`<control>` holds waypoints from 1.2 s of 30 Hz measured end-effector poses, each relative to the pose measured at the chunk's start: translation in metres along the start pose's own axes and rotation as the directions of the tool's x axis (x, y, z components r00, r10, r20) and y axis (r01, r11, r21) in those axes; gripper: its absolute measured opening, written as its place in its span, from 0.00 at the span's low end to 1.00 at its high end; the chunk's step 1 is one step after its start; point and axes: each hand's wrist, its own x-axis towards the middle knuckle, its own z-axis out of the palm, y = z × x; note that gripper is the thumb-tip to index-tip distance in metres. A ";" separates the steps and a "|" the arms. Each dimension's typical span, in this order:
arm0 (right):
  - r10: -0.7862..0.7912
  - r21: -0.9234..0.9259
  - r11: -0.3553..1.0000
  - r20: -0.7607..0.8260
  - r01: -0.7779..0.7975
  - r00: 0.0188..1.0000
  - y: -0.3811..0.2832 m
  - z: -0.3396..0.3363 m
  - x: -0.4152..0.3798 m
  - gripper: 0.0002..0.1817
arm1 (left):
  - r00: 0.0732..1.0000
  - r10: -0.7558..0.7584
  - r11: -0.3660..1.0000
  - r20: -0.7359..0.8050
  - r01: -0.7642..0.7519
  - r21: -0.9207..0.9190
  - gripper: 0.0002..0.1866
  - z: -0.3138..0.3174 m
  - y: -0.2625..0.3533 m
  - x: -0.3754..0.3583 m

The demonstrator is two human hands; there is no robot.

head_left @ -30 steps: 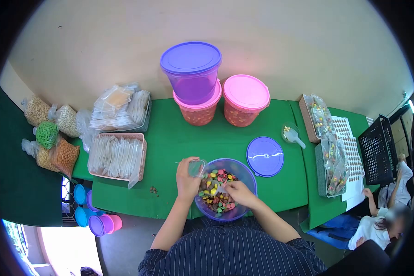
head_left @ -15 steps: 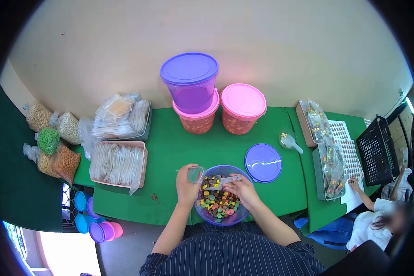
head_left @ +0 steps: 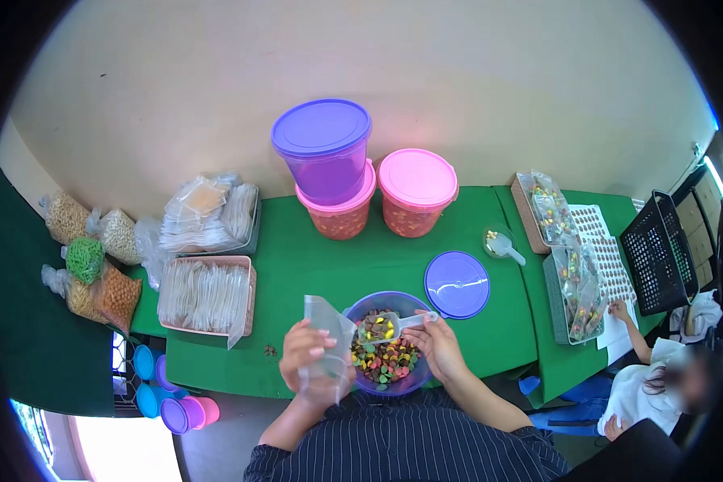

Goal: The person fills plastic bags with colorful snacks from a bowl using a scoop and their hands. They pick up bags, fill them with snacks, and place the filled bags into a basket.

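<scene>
Clear plastic, a small pouch [head_left: 327, 341] stands mouth-up in the left hand [head_left: 307, 357], pinched at the near-left rim of the round purple bowl of coloured candies [head_left: 386, 345] on the green-clothed table [head_left: 297, 249]. The right hand [head_left: 435, 344] grips a white plastic scoop [head_left: 390, 324] by its handle, loaded; its long axis runs left toward the pouch, just beside it.

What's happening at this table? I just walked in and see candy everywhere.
A person holds a clear plastic bag open in the left hand and a scoop loaded with coloured candies in the right hand, over a purple bowl of candies on the green table. The bowl's lid lies beside it.
</scene>
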 end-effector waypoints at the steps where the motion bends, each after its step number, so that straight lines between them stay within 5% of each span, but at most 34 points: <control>1: -0.034 -0.004 0.999 -0.008 0.034 0.999 -0.004 -0.001 -0.003 0.17 | 0.994 -0.106 0.992 -0.004 0.105 -0.067 0.24 0.001 -0.001 0.002; 2: -0.038 -0.001 0.999 -0.010 0.038 0.999 -0.008 -0.001 -0.006 0.17 | 0.995 -0.103 0.992 -0.001 0.102 -0.070 0.24 0.003 -0.002 0.001; 4: -0.126 0.003 0.992 -0.051 0.126 0.991 -0.018 -0.002 -0.010 0.17 | 0.827 -0.562 0.782 -0.015 0.526 -0.335 0.22 0.009 -0.007 -0.005; 8: -0.246 0.014 0.968 -0.129 0.250 0.961 -0.033 -0.013 -0.012 0.19 | 0.712 -0.702 0.658 -0.005 0.647 -0.385 0.21 0.020 -0.039 -0.028; 12: -0.309 0.016 0.949 -0.153 0.315 0.939 -0.043 -0.022 -0.013 0.20 | 0.749 -0.652 0.719 0.118 0.660 -0.216 0.24 0.033 -0.040 -0.045; 14: -0.358 0.028 0.930 -0.161 0.367 0.920 -0.044 -0.024 -0.015 0.19 | 0.541 -0.640 0.726 0.545 0.658 0.200 0.29 0.042 -0.042 -0.050; 17: -0.425 0.007 0.902 -0.153 0.431 0.892 -0.044 -0.021 -0.019 0.18 | 0.576 -0.558 0.824 0.597 0.469 0.318 0.33 0.054 -0.039 -0.057; 24: -0.541 -0.251 0.814 0.000 0.523 0.841 -0.041 -0.008 -0.026 0.18 | 0.569 -0.498 0.867 0.654 0.327 0.376 0.38 0.054 -0.038 -0.060; 36: -0.541 -0.602 0.581 0.217 0.548 0.812 -0.044 0.005 -0.042 0.12 | 0.594 -0.467 0.884 0.655 0.341 0.321 0.35 0.052 -0.039 -0.063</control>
